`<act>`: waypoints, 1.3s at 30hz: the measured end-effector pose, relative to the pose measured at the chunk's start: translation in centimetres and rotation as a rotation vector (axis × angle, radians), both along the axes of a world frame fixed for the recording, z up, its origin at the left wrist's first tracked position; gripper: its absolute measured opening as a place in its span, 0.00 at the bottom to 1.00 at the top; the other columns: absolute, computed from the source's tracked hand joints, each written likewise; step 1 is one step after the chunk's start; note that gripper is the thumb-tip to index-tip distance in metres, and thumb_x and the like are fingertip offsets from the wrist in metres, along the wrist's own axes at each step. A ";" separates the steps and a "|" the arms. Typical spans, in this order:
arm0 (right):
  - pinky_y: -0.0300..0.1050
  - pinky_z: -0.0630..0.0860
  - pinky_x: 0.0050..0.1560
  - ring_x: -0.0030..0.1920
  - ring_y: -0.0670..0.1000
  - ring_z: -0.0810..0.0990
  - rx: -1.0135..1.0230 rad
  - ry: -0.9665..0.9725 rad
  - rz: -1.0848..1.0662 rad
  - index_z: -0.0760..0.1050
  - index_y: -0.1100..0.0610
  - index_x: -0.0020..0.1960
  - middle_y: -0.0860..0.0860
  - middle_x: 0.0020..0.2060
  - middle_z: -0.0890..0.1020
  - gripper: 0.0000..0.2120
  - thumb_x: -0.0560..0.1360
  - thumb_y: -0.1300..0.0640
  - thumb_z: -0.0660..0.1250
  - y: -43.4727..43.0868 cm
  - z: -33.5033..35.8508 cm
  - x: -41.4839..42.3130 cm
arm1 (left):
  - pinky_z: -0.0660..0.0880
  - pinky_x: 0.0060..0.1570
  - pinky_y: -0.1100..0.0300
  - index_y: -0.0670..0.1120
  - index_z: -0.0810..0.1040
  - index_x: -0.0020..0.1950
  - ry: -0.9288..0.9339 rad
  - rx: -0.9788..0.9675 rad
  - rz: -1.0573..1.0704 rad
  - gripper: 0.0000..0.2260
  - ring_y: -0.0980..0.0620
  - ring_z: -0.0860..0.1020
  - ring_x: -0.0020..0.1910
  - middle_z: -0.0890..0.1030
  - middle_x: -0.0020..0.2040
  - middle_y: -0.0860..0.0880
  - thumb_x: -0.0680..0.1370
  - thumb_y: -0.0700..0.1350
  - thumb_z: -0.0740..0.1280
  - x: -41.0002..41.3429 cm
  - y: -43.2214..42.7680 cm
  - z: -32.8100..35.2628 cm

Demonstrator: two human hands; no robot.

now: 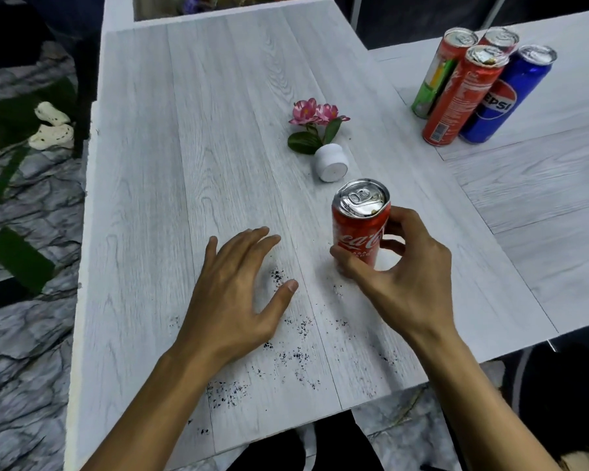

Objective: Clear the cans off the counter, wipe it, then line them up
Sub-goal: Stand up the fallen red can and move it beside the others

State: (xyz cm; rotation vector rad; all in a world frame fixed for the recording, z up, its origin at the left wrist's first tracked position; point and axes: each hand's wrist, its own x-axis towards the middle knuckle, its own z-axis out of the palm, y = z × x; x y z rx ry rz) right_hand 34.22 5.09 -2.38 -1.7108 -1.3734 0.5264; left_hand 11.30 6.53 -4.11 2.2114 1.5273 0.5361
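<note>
A red Coca-Cola can (359, 229) stands upright on the white wood-grain counter (191, 164), just right of centre. My right hand (402, 270) grips it, thumb on its front and fingers curled round its right side. My left hand (235, 294) hovers open over the counter to the can's left, fingers spread. Dark crumbs (286, 355) are scattered over the counter's near part. On the adjoining table at the far right stand several cans together: a blue Pepsi can (504, 96), a tall red can (459, 96), a red and green can (436, 76) and another red can (500, 39) behind.
A small white pot with pink flowers (320, 137) lies tipped on the counter just beyond the Coca-Cola can. A white planter box (218, 15) borders the counter's far end. The floor with white shoes (51, 127) lies to the left.
</note>
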 end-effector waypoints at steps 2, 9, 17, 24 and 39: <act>0.37 0.80 0.53 0.54 0.39 0.82 0.028 0.026 -0.026 0.75 0.49 0.64 0.43 0.54 0.83 0.31 0.66 0.42 0.82 -0.3 -0.2 0.7 | 0.48 0.81 0.44 0.51 0.69 0.77 -0.003 0.004 -0.017 0.30 0.55 0.63 0.80 0.68 0.78 0.54 0.79 0.64 0.61 0.8 0.3 0.0; 0.28 0.77 0.53 0.55 0.37 0.81 0.101 0.071 -0.078 0.76 0.49 0.62 0.40 0.53 0.83 0.29 0.65 0.45 0.83 -0.7 -0.5 4.2 | 0.47 0.82 0.50 0.53 0.65 0.80 -0.034 0.001 -0.078 0.31 0.58 0.60 0.80 0.66 0.80 0.55 0.79 0.63 0.63 4.7 1.5 0.4; 0.27 0.76 0.53 0.55 0.37 0.81 0.129 0.100 -0.136 0.77 0.49 0.61 0.36 0.53 0.82 0.28 0.65 0.48 0.84 0.3 -0.5 10.0 | 0.52 0.81 0.56 0.55 0.63 0.80 -0.076 -0.008 -0.145 0.31 0.63 0.58 0.79 0.65 0.80 0.57 0.79 0.63 0.64 11.1 3.5 0.5; 0.26 0.75 0.53 0.56 0.37 0.81 0.150 0.091 -0.187 0.77 0.51 0.62 0.36 0.53 0.82 0.29 0.65 0.47 0.83 2.6 -0.2 15.1 | 0.56 0.77 0.61 0.59 0.60 0.80 -0.090 -0.018 -0.185 0.31 0.71 0.52 0.76 0.62 0.81 0.60 0.79 0.63 0.65 16.4 6.0 0.4; 0.31 0.79 0.56 0.56 0.43 0.81 0.209 0.043 -0.305 0.76 0.57 0.66 0.50 0.59 0.84 0.34 0.67 0.44 0.81 10.4 0.2 23.3 | 0.52 0.79 0.59 0.58 0.60 0.81 -0.021 -0.016 -0.213 0.32 0.64 0.55 0.79 0.61 0.82 0.59 0.79 0.65 0.63 23.4 11.8 0.5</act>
